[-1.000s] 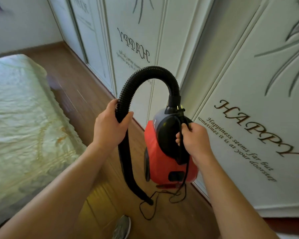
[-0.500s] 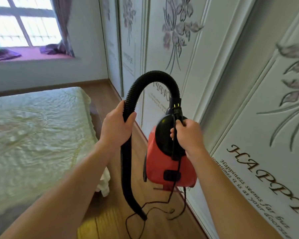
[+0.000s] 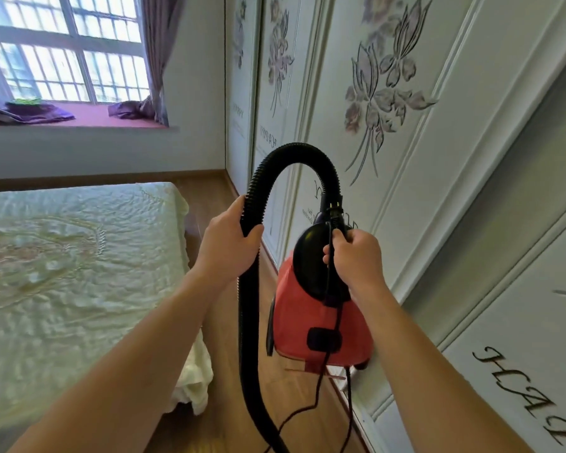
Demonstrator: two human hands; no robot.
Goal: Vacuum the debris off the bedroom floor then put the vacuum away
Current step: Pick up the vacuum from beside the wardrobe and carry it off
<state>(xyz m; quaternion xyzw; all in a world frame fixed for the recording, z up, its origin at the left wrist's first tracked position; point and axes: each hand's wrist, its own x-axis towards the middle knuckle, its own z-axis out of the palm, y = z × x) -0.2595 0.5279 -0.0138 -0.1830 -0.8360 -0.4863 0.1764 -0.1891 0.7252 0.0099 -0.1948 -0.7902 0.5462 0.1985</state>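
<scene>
A red plastic canister vacuum with a rounded black top (image 3: 321, 325) is seen in the centre right of the frame, just beside the white wardrobe doors carved with flower patterns (image 3: 406, 125). It is held by the black handle at its top, around which the fingers of the right hand (image 3: 356, 259) are curled; a thin black power cord (image 3: 324, 371) is caught under the same fingers and is trailed down across the red body towards the bottom edge of the frame. The vacuum appears to be lifted clear of the brown wooden floor (image 3: 285, 397).

A black ribbed hose (image 3: 294, 152) is arched up from the top of the vacuum and brought down on the left side, where it is gripped by the left hand (image 3: 229, 246), thumb and fingers wrapped around it. Below that hand the hose is hung straight down and curved out of the lower edge of the frame.

A bed covered with a pale green quilted spread (image 3: 79, 273) is seen at the left. A barred window (image 3: 62, 53) with a purple curtain (image 3: 154, 44) is placed in the upper left.
</scene>
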